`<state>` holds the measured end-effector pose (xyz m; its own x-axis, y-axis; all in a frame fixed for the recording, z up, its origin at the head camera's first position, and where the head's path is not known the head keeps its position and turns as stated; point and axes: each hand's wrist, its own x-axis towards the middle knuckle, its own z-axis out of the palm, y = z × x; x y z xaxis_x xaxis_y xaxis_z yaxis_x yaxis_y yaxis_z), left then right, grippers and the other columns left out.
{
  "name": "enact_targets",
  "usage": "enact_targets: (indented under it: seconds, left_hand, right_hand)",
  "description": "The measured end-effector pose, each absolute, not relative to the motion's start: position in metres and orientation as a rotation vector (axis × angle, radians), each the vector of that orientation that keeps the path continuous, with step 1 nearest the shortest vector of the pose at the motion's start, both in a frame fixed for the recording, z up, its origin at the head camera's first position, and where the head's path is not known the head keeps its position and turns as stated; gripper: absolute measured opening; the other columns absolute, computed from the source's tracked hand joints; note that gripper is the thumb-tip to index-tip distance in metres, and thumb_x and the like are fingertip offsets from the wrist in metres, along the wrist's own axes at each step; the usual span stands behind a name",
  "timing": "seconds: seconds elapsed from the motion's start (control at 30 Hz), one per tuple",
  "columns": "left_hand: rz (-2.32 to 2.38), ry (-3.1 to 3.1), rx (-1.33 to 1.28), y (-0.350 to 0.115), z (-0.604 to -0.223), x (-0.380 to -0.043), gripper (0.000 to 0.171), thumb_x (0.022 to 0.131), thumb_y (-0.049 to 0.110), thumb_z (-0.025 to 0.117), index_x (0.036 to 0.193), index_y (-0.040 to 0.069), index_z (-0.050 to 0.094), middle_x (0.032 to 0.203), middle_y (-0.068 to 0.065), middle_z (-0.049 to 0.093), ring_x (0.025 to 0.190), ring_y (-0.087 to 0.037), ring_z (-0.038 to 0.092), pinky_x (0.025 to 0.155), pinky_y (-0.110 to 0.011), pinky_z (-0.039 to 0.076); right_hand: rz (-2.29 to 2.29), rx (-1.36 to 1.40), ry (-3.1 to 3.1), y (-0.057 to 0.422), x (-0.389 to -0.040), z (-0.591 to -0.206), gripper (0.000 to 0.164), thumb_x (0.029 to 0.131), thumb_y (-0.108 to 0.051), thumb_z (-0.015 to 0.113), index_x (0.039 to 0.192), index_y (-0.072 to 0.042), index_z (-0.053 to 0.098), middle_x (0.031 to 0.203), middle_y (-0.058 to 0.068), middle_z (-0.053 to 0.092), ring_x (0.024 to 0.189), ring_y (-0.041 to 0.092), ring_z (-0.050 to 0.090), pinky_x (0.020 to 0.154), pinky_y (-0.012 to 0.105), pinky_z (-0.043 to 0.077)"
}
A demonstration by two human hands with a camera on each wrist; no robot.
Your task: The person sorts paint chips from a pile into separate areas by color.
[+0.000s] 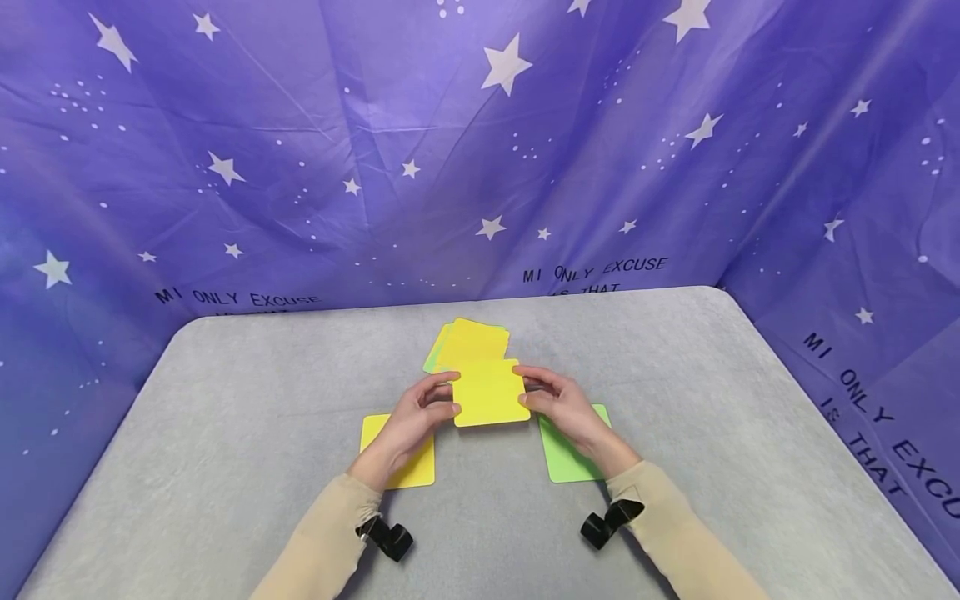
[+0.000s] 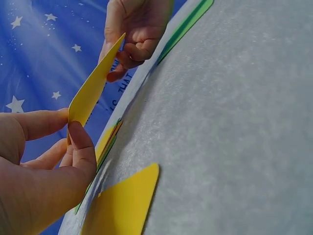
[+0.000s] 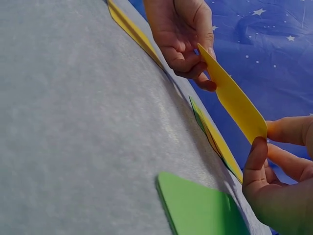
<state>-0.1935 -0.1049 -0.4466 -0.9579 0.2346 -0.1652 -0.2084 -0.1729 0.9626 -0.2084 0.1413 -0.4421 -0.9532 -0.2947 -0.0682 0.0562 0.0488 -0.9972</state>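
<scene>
Between both hands a yellow card with rounded corners is held up above the table. My left hand pinches its left edge, thumb on the near face. At the right edge my right hand pinches it the same way. Both wrist views show the card tilted and apart from the tabletop. A second yellow card lies flat beneath the left hand, partly hidden by it. Under the right hand lies a green card, also partly covered. Behind the held card sits a loose pile of yellow and green cards.
The grey cloth-covered table has rounded far corners. A purple curtain with white stars and lettering hangs behind it and along the sides. Black camera mounts are strapped on both wrists over beige sleeves.
</scene>
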Motion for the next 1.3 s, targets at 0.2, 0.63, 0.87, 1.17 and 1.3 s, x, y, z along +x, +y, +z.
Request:
enact_targets:
  seconds: [0.2, 0.63, 0.87, 1.17, 1.3]
  left_hand:
    - [2.192, 1.838, 0.047, -0.11, -0.446, -0.19, 0.053, 0.086, -0.009, 0.061, 0.137, -0.001, 0.048, 0.112, -0.013, 0.054, 0.09, -0.016, 0.059, 0.081, -0.026, 0.048]
    - [2.113, 1.911, 0.041, -0.124, -0.451, -0.183, 0.054, 0.085, -0.009, 0.061, 0.137, -0.001, 0.048, 0.117, -0.017, 0.054, 0.095, -0.019, 0.059, 0.084, -0.026, 0.047]
    - [2.096, 1.96, 0.03, -0.13, -0.45, -0.179, 0.053, 0.085, -0.008, 0.062, 0.136, 0.001, 0.05, 0.116, -0.016, 0.053, 0.096, -0.019, 0.059, 0.081, -0.026, 0.048]
    - [2.062, 2.019, 0.03, -0.142, -0.448, -0.175, 0.053, 0.085, -0.008, 0.062, 0.137, 0.0, 0.048, 0.12, -0.019, 0.053, 0.098, -0.021, 0.06, 0.081, -0.025, 0.049]
    - [2.042, 2.04, 0.057, -0.149, -0.448, -0.174, 0.054, 0.085, -0.007, 0.061, 0.137, -0.001, 0.048, 0.121, -0.019, 0.053, 0.097, -0.02, 0.06, 0.081, -0.025, 0.049]
  right_hand:
    - [-1.953, -0.279, 2.12, 0.138, -0.205, -0.441, 0.048, 0.088, 0.001, 0.064, 0.134, 0.005, 0.052, 0.126, 0.022, 0.052, 0.111, 0.027, 0.052, 0.084, 0.023, 0.048]
    - [-1.837, -0.444, 2.2, 0.131, -0.197, -0.44, 0.048, 0.088, 0.0, 0.066, 0.133, 0.007, 0.052, 0.119, 0.025, 0.053, 0.076, 0.011, 0.054, 0.061, 0.02, 0.042]
    - [-1.797, -0.5, 2.224, 0.125, -0.195, -0.437, 0.048, 0.088, -0.001, 0.066, 0.134, 0.006, 0.051, 0.115, 0.021, 0.054, 0.071, 0.011, 0.049, 0.057, 0.021, 0.04]
    - [-1.703, -0.563, 2.295, 0.118, -0.196, -0.434, 0.049, 0.086, -0.004, 0.068, 0.132, 0.005, 0.053, 0.116, 0.02, 0.058, 0.075, 0.016, 0.052, 0.058, 0.022, 0.041]
    - [-1.671, -0.613, 2.317, 0.112, -0.197, -0.434, 0.049, 0.085, -0.003, 0.069, 0.131, 0.007, 0.054, 0.114, 0.019, 0.059, 0.075, 0.016, 0.052, 0.058, 0.022, 0.041]
